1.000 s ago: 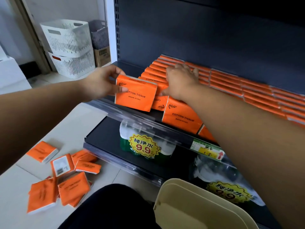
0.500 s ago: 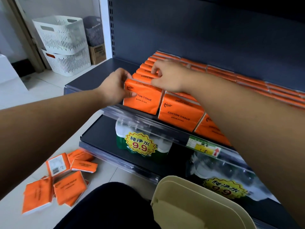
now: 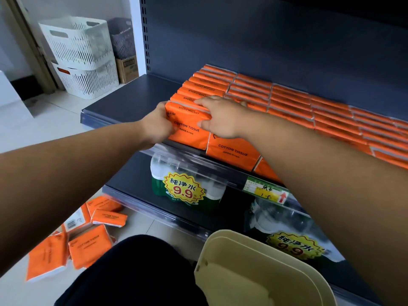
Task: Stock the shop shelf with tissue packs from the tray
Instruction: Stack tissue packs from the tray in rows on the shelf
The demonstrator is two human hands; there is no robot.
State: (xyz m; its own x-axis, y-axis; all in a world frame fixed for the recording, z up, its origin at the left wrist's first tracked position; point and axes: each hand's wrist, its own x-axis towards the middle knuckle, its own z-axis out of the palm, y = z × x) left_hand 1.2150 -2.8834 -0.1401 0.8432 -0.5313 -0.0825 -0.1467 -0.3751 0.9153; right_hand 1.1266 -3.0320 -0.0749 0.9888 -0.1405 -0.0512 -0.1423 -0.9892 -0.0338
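Dark blue-grey metal: the shop shelf (image 3: 123, 102) is recorded across the upper half of the view, its left part bare. The stocked rows (image 3: 287, 100) of orange tissue packs are seen standing on edge, packed touching one another, from the back panel forward to the shelf lip. Two white baskets (image 3: 77, 47), stacked, are noted on the floor (image 3: 44, 129) at far left. The cream tray (image 3: 242, 241) is seen at the bottom edge, in front of the lower shelf. A bottled-water pack (image 3: 183, 191) (yellow "9.9" sticker) is noted on that lower shelf. Loose packs (image 3: 88, 246) are scattered on the floor at lower left, well apart from the tray.

The front pack (image 3: 187, 131), printed "COTTON TISSUE", is held upright at the front left of the rows, touching its neighbours. Its left edge is gripped by the left hand (image 3: 154, 129). Its top right corner is pinched by the right hand (image 3: 220, 118), fingers laid over the top, thumb on the face. A price label (image 3: 265, 191) is clipped below.
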